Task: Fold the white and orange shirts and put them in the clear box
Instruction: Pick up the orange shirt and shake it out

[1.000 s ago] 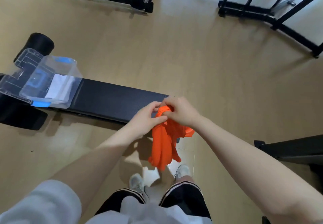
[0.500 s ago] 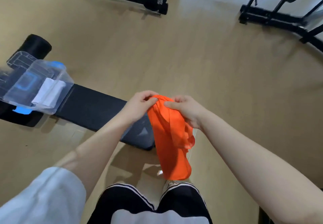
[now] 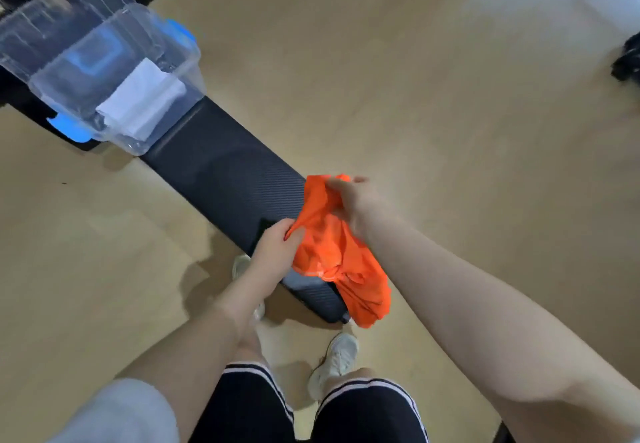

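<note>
The orange shirt (image 3: 337, 255) is bunched and hangs between both hands over the near end of the black bench (image 3: 225, 179). My left hand (image 3: 277, 252) pinches its lower left edge. My right hand (image 3: 356, 202) grips its upper part. The clear box (image 3: 173, 58) with blue latches sits on the far end of the bench, at the upper left. A folded white shirt (image 3: 142, 100) lies inside it, against the near wall.
A clear lid (image 3: 52, 17) lies behind the box. Wooden floor (image 3: 415, 96) surrounds the bench. Dark gym equipment (image 3: 627, 62) shows at the right edge and top right. My legs and white shoes (image 3: 334, 359) are below the bench end.
My hands have moved apart on the orange shirt, the left going lower and the right higher. The view has swung closer over the bench and box.
</note>
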Available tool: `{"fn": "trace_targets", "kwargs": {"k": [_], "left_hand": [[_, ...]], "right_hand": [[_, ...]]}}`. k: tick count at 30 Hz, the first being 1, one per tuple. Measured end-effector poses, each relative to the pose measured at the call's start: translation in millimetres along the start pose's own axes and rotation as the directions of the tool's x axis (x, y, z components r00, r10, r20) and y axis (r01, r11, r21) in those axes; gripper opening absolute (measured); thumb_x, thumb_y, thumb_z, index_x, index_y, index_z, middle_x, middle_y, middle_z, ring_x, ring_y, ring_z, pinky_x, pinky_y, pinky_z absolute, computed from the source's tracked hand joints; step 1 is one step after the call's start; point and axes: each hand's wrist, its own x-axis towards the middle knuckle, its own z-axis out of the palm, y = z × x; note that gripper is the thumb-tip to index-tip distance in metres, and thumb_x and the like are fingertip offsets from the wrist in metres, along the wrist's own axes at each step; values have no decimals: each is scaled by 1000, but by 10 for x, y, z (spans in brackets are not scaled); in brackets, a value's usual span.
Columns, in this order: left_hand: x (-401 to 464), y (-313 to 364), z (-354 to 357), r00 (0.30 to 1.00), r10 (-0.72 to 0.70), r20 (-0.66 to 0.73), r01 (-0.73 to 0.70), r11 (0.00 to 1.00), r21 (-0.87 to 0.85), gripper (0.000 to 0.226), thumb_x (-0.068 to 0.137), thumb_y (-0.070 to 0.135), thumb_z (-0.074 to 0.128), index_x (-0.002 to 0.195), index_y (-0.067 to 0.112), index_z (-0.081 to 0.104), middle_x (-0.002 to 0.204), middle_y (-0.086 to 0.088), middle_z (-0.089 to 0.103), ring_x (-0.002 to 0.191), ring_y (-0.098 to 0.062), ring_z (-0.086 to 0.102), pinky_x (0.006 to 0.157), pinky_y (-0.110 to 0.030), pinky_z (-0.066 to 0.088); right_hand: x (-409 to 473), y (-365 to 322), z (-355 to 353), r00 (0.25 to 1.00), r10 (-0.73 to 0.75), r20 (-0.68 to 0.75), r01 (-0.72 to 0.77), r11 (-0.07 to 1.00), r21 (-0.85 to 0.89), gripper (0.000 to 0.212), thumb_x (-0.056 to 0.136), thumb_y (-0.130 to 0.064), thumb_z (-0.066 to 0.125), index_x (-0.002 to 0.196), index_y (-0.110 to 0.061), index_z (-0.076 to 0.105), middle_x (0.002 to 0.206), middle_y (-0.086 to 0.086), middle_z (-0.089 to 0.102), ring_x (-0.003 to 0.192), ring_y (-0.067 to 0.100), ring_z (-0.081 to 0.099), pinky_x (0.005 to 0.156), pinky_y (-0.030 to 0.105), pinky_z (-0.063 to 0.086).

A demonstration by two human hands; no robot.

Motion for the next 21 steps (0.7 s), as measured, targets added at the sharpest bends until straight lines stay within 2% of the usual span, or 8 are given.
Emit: {"fn": "trace_targets", "kwargs": {"k": [3, 6, 9, 12, 14, 17, 19, 21], "left_hand": [[590, -132, -549, 984, 11, -178, 2, 997, 74, 14, 92, 21, 50, 84, 15, 60, 77, 4, 59, 79, -16, 54, 72, -31, 39], [1195, -217, -1124, 954, 116, -277, -35, 959, 282, 17, 92, 23, 52, 89, 10, 62, 79, 1, 60, 76, -16, 52, 62, -22, 29], [1785, -380, -1570, 946, 157, -283, -15, 894, 447, 20, 91, 30, 53, 91, 11, 61, 78, -2, 61, 76, -20, 54, 63, -30, 38], [2251, -569, -1939, 941, 163, -295, 19, 849, 528, 26, 87, 37, 58, 86, 11, 59, 76, -4, 60, 78, -27, 58, 67, -38, 47], [2455, -664, -2114, 936, 141, -323, 49, 855, 516, 33, 83, 42, 62, 92, 11, 59, 82, -6, 60, 83, -27, 58, 72, -42, 49], [2568, -838, -2221, 943, 39, -332, 102, 913, 395, 45, 79, 43, 67, 109, 12, 54, 93, -3, 58, 89, -22, 55, 77, -37, 47], [2514, -981, -2204, 948, -2, -317, 112, 937, 331, 52, 77, 32, 71, 119, 9, 50, 107, -10, 56, 98, -25, 54, 84, -36, 44], [2402, -1100, -2104, 941, 126, -315, 41, 879, 474, 46, 77, 21, 72, 116, 4, 53, 113, -16, 53, 101, -33, 53, 87, -40, 44]], "right_hand": [[611, -20, 505, 991, -59, -123, 16, 946, -323, 33, 75, -17, 70, 59, -15, 42, 65, 11, 52, 59, 23, 53, 57, 40, 51], [1162, -41, 1107, 991, -82, -107, 32, 915, -402, 27, 75, -22, 73, 75, -16, 47, 84, 8, 54, 78, 21, 52, 74, 39, 48], [1636, -87, 1629, 998, -51, -42, 27, 898, -440, 22, 77, -25, 71, 81, -18, 50, 85, 3, 58, 74, 19, 52, 70, 34, 46], [2070, -130, 2022, 999, 32, 18, -20, 879, -476, 23, 80, -21, 70, 64, -19, 53, 60, 0, 51, 44, 15, 44, 43, 24, 39], [2275, -202, 2260, 990, 127, 61, -85, 886, -456, 21, 85, -23, 64, 68, -14, 56, 51, 3, 48, 29, 12, 41, 33, 15, 34], [2460, -330, 2524, 938, 299, 175, -198, 876, -440, 16, 90, -15, 45, 82, -6, 55, 56, 6, 64, 43, 14, 56, 38, 14, 42], [2550, -366, 2562, 914, 320, 250, -124, 805, -580, 14, 85, -6, 46, 91, -5, 59, 73, 9, 67, 59, 17, 60, 44, 14, 44], [2625, -345, 2525, 920, 216, 327, 123, 632, -765, 8, 80, -8, 57, 82, -12, 63, 69, 6, 63, 59, 16, 57, 51, 21, 43]]}}
